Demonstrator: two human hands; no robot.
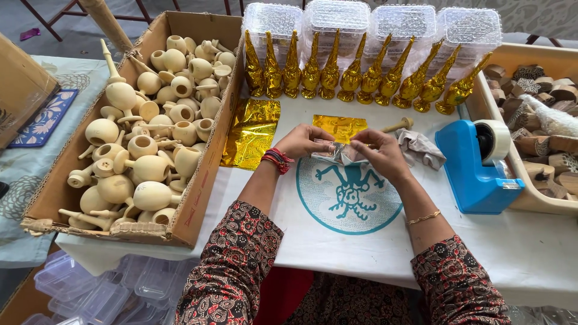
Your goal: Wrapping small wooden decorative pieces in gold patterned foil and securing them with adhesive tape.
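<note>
On a white-covered table, a wooden piece wrapped in foil is being pinched between both hands over a teal round print. From the left: a cardboard box of bare wooden pieces is being kept close, loose gold foil sheets just beside it. The left hand and right hand are both closed on the foil, which looks light, crinkly and easily torn, best gripped at its edges. Gold-wrapped pieces are lined up behind; a blue tape dispenser is standing at right.
</note>
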